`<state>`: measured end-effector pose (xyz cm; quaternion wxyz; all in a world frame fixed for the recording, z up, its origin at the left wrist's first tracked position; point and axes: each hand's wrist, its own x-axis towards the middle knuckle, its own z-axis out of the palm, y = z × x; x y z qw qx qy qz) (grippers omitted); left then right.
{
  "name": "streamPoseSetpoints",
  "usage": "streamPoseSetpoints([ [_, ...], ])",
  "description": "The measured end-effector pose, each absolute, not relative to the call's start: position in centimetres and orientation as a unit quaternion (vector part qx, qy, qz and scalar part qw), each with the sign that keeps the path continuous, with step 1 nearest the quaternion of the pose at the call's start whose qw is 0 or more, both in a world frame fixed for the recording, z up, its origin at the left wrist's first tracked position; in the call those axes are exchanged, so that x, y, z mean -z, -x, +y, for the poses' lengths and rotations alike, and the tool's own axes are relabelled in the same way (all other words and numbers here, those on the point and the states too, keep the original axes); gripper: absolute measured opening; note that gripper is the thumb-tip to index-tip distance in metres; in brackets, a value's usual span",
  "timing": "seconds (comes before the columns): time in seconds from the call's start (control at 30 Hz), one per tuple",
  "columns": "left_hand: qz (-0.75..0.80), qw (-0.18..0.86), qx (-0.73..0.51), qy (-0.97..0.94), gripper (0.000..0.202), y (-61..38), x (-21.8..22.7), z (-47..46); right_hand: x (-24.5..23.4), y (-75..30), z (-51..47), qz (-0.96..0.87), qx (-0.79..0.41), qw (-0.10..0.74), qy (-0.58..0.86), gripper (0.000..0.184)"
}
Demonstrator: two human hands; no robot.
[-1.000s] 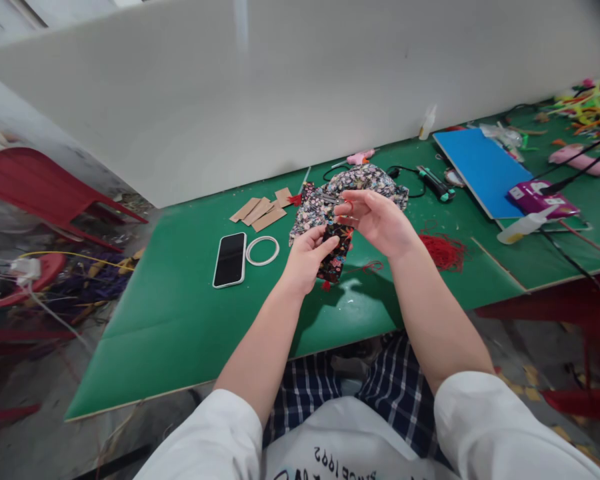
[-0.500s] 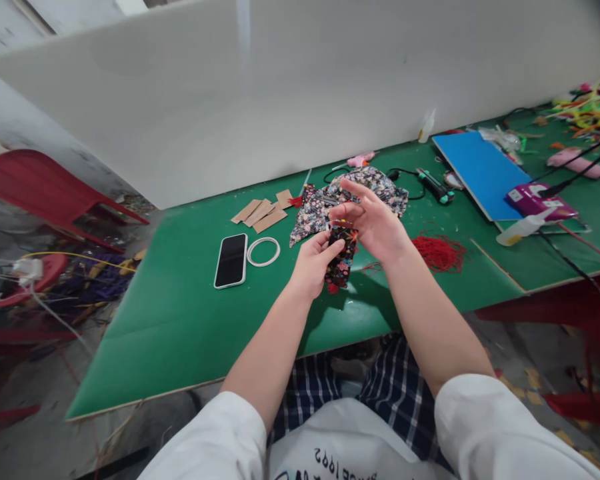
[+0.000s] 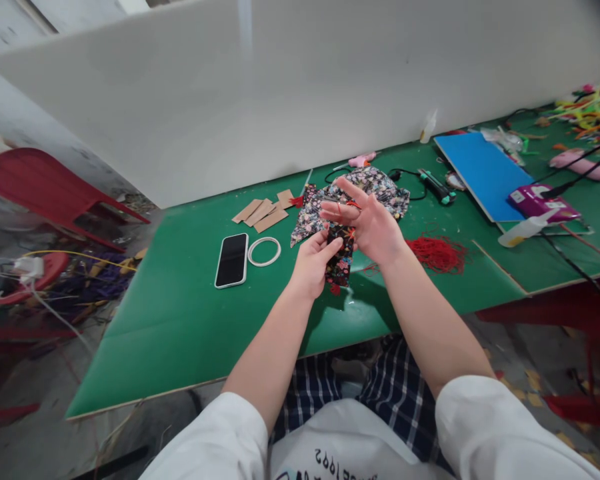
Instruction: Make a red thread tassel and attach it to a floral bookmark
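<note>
My left hand [image 3: 313, 263] is closed on a small dark floral fabric pouch [image 3: 339, 270], thumb across its front. A red tassel [image 3: 335, 290] hangs at the lower end of the pouch. My right hand [image 3: 375, 223] is beside the pouch's upper end, with its upper fingers stretched to the left. A thin red cord [image 3: 353, 205] runs around those fingers; the lower fingers are partly hidden by the pouch. Behind the hands lie more floral fabric pieces [image 3: 375, 181] with another red tassel [image 3: 297, 201]. To the right is a heap of red cords [image 3: 439, 255].
On the green table [image 3: 180, 333] are a phone [image 3: 231, 261], a white ring [image 3: 265, 251], cardboard pieces [image 3: 263, 213] and a green-black tool [image 3: 437, 187]. Further right lie a blue board [image 3: 480, 170], a glue bottle [image 3: 525, 229] and a pink glue gun [image 3: 583, 165]. A white panel stands behind.
The fingers of my right hand have shifted slightly left and straightened, with the red cord now nearer their base. My left hand keeps its hold on the pouch.
</note>
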<state>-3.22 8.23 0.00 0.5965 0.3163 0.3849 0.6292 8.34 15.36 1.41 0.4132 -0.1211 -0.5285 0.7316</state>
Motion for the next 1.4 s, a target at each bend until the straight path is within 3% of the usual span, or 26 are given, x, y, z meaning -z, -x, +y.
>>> streamPoseSetpoints([
  [0.47, 0.381, 0.579, -0.646, -0.319, 0.034, 3.1, -0.6, 7.6, -1.3, -8.6, 15.5, -0.551, -0.722, 0.395, 0.137, 0.057],
  [0.93, 0.396, 0.581, -0.636, -0.318, 0.034, 3.0, 0.2, 7.6, -1.0, -8.2, 15.4, -0.544, -0.709, 0.43, 0.127, 0.046],
  [1.27, 0.405, 0.589, -0.63, -0.303, 0.039, 2.8, 1.0, 7.9, -1.3, -8.0, 15.1, -0.548, -0.716, 0.401, 0.16, 0.078],
  [1.4, 0.401, 0.591, -0.629, -0.306, 0.037, 2.8, 0.9, 7.8, -1.5, -8.0, 15.1, -0.538, -0.715, 0.419, 0.156, 0.077],
])
